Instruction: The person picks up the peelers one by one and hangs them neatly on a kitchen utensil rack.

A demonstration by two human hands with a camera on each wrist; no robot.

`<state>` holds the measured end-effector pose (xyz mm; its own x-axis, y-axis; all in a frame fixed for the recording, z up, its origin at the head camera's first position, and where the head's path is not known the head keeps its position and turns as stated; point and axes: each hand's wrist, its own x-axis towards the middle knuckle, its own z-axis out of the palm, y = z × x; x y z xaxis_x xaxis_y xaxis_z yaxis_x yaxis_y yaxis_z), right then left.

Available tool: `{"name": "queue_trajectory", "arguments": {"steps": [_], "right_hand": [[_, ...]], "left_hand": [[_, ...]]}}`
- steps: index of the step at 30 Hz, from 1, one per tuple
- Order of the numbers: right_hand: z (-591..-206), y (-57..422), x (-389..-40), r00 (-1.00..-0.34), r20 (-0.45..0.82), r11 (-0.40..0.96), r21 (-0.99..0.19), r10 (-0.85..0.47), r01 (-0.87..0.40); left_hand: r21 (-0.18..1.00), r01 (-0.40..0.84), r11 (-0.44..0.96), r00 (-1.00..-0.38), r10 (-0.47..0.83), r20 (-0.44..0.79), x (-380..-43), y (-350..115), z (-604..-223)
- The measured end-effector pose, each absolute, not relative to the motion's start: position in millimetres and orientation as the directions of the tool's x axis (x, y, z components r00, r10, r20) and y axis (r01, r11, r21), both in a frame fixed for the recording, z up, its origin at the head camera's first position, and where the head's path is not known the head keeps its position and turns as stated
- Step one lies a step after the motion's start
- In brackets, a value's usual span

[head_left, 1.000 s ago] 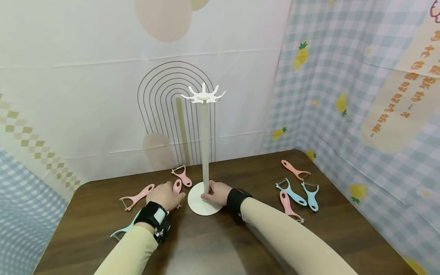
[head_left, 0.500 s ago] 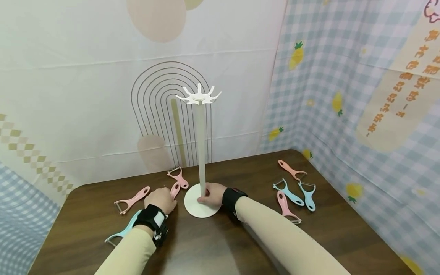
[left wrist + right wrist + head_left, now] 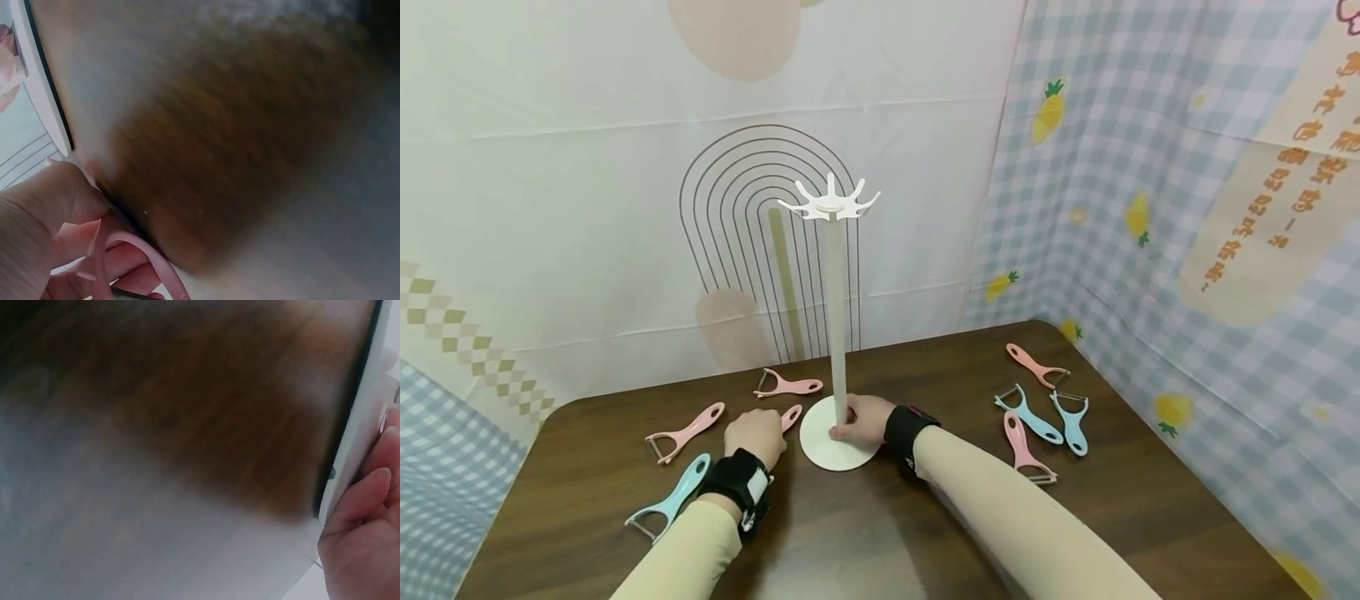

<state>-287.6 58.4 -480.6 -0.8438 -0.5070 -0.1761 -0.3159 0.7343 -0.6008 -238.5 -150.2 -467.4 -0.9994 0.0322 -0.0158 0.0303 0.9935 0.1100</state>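
Observation:
A white rack stand (image 3: 836, 317) rises upright from a round base (image 3: 827, 454), with a ring of hooks on top. My right hand (image 3: 865, 418) grips the foot of its pole; in the right wrist view my curled fingers (image 3: 369, 494) lie over the base. Just left of the base, my left hand (image 3: 756, 437) holds a pink peeler (image 3: 791, 417), whose handle end sticks out beyond the fingers. The left wrist view shows the forked head of this peeler (image 3: 153, 253) between thumb and fingers. The rest of its handle is hidden.
Behind the left hand lies another pink peeler (image 3: 790, 386). At left are a pink peeler (image 3: 688, 432) and a blue peeler (image 3: 677, 496). Several pink and blue peelers (image 3: 1033, 417) lie right of the stand. Patterned cloth (image 3: 910, 192) hangs behind the table (image 3: 857, 542).
The pink peeler behind the left hand has turned to lie more sideways, its handle toward the stand. The left hand has shifted slightly around its peeler; the right hand keeps its grip.

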Motion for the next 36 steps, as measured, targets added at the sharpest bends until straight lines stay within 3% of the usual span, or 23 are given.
{"name": "queue_trajectory", "arguments": {"steps": [6,14,20,27,31,36], "right_hand": [[-490.4,57.3,-290.0,-0.848,-0.16,0.764,-0.539,-0.506,-0.354],[-495.9,56.9,-288.3,-0.856,-0.161,0.813,-0.438,-0.492,-0.385],[-501.7,57.6,-285.4,-0.849,-0.15,0.807,-0.43,-0.506,-0.405],[-496.5,58.2,-281.8,-0.844,-0.15,0.806,-0.421,-0.514,-0.416],[-490.6,56.4,-279.6,-0.838,-0.145,0.799,-0.421,-0.526,-0.429],[-489.9,55.1,-282.5,-0.835,-0.134,0.792,-0.424,-0.534,-0.439]], "left_hand": [[0.116,0.054,0.992,-0.997,0.06,-0.049,-239.0,-154.2,-469.8],[0.196,0.066,0.978,-0.998,0.067,0.002,-228.1,-169.1,-457.7],[0.339,0.142,0.93,-0.971,0.064,0.23,-225.6,-182.4,-438.4],[0.558,0.279,0.781,-0.837,-0.086,0.54,-232.0,-174.1,-396.8],[0.654,0.344,0.674,-0.783,-0.179,0.596,-231.5,-159.8,-376.0],[0.716,0.427,0.552,-0.79,-0.158,0.593,-231.8,-139.7,-354.6]]}}
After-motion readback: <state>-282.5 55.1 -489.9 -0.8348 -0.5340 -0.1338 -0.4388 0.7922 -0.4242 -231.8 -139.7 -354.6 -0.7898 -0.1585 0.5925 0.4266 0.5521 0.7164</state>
